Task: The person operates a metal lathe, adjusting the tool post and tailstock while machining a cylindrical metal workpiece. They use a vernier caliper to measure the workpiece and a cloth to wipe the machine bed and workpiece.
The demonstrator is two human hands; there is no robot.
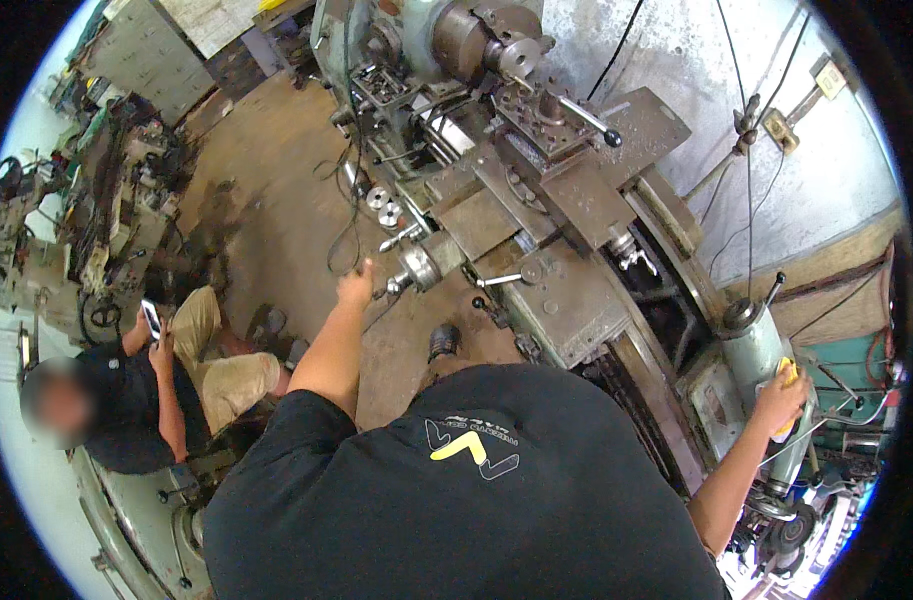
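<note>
My left hand (355,286) reaches out to the lathe's carriage handwheel (422,266). It is closed at the end of the handwheel's handle (390,286), with one digit sticking up; its other fingers are mostly hidden. Far to the right, my right hand (779,397) grips a yellow and white thing (788,372) against the grey-green tailstock (757,345). Whether that thing is a cloth or something stiffer I cannot make out. At the lathe's far end, the chuck (468,42) holds a round metal workpiece (519,58), close to the tool post (551,105).
A seated person (106,400) on the left holds a phone (151,318). Another machine (101,230) stands behind them. Two metal discs (383,206) and a looped cable (338,225) are beside the lathe. More cables hang by the wall (666,60). Levers (591,122) jut out from the carriage.
</note>
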